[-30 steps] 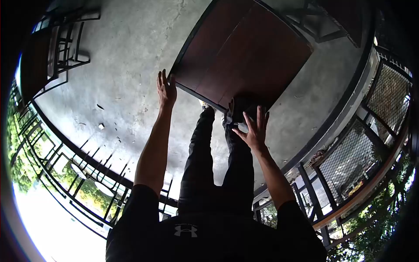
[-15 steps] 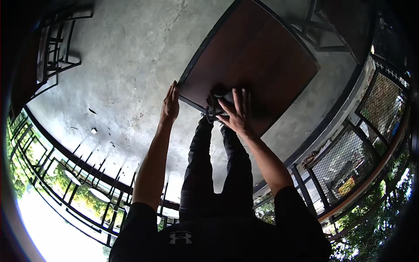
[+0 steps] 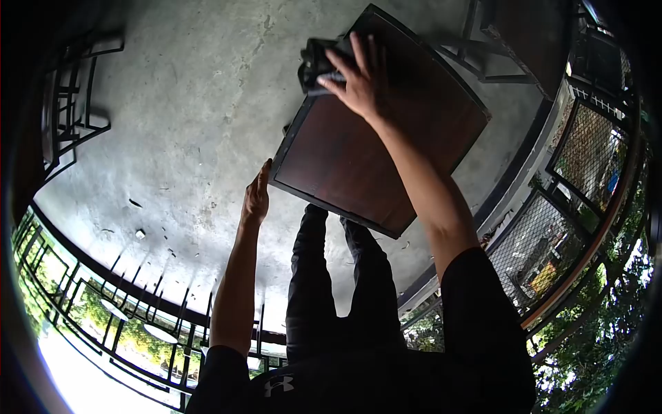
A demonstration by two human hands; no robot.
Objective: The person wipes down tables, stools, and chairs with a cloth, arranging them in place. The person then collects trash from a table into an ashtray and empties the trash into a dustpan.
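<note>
A dark brown table (image 3: 372, 152) with a black rim stands before me, turned at an angle. At its near left corner is my left hand (image 3: 256, 196), fingers close together against the edge; their undersides are hidden. My right hand (image 3: 362, 86) reaches over the top to the far left edge, fingers spread over a crumpled dark cloth (image 3: 317, 65). Part of the cloth hangs past the rim, and the hand and cloth are slightly blurred.
Grey concrete floor (image 3: 186, 90) with small bits of debris surrounds the table. Another dark table (image 3: 527, 41) stands at the upper right, and dark metal-framed furniture (image 3: 76, 103) at the left. Black railings (image 3: 131, 331) run along the lower left, mesh panels (image 3: 538, 241) along the right.
My right hand has moved the cloth from the table's near edge up to its far left edge. My left hand stays at the corner. The table appears slightly lower and to the left in view.
</note>
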